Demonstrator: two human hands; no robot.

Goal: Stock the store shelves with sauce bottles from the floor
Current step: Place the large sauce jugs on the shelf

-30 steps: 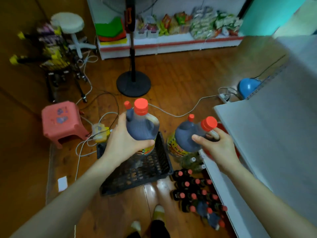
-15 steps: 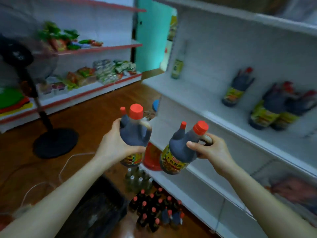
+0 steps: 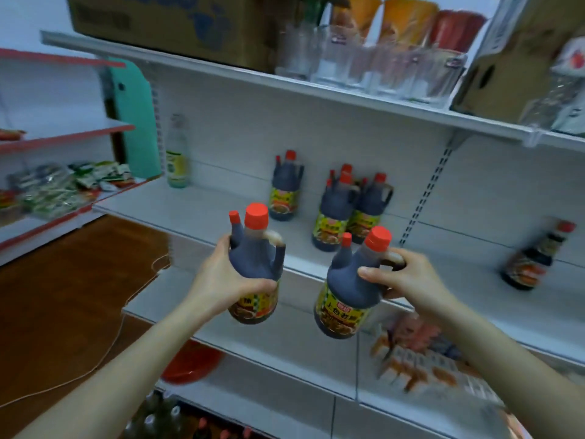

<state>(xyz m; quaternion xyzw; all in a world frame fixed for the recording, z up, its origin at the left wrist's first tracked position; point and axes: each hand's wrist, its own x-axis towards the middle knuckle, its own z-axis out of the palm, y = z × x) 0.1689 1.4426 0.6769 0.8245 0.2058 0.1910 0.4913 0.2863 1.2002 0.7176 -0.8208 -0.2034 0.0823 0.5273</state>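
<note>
Dark-brown sauce fills both bottles held in the hands. The left hand grips the left bottle around its body, fingers curled behind it and thumb across the front just above the label. This bottle stands nearly upright: long axis vertical, red cap up, moulded handle facing right. The right hand grips the right bottle at its handle, fingers wrapped through the loop and thumb pressed on the shoulder. This bottle is tilted: its long axis runs from the base at lower left to the red cap at upper right. Both bottles are held in the air in front of the middle shelf, side by side and apart from each other, touching no shelf.

Behind them on the middle shelf stand three stocked bottles of the same kind, upright, caps up; the two on the right touch each other. A clear bottle with a yellow-green label stands at the shelf's left end, and a smaller dark bottle stands well to the right. The top shelf carries a cardboard box and glassware. Blurred packets lie on the lower shelf. More red-capped bottles stand on the floor below.
</note>
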